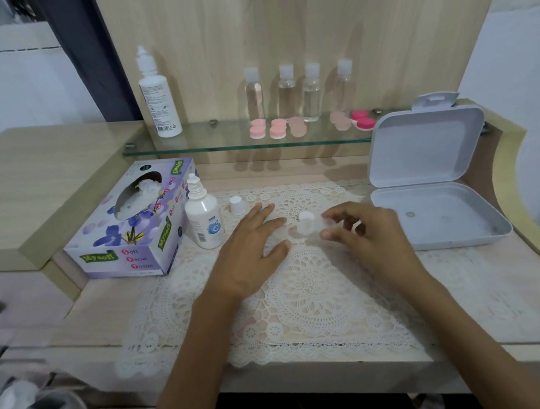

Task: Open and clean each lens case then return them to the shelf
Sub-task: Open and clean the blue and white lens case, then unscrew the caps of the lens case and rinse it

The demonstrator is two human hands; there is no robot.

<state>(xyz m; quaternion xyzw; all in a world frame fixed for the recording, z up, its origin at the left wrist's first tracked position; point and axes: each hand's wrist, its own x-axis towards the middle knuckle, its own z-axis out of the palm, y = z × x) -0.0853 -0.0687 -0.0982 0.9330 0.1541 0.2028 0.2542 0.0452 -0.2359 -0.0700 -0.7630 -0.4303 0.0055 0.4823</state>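
White-capped lens case (307,224) near far edge of lace mat (303,295), pinched by fingertips of right hand (368,232) (outline blurred). Left hand (249,241) beside it, fingers straight, spread. Pink cases (277,128) along front edge of glass shelf (210,141).

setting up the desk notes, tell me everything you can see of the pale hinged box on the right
The box is a pale grey-white clamshell with rounded corners, matte and plastic-looking. It is open: the lid stands nearly upright and tilted back, with a hang tab at its top edge, while the shallow base lies flat on the desk, right of the lace mat. Inside the base only a small round spot shows. The right hand overlaps its left edge; contact cannot be told.
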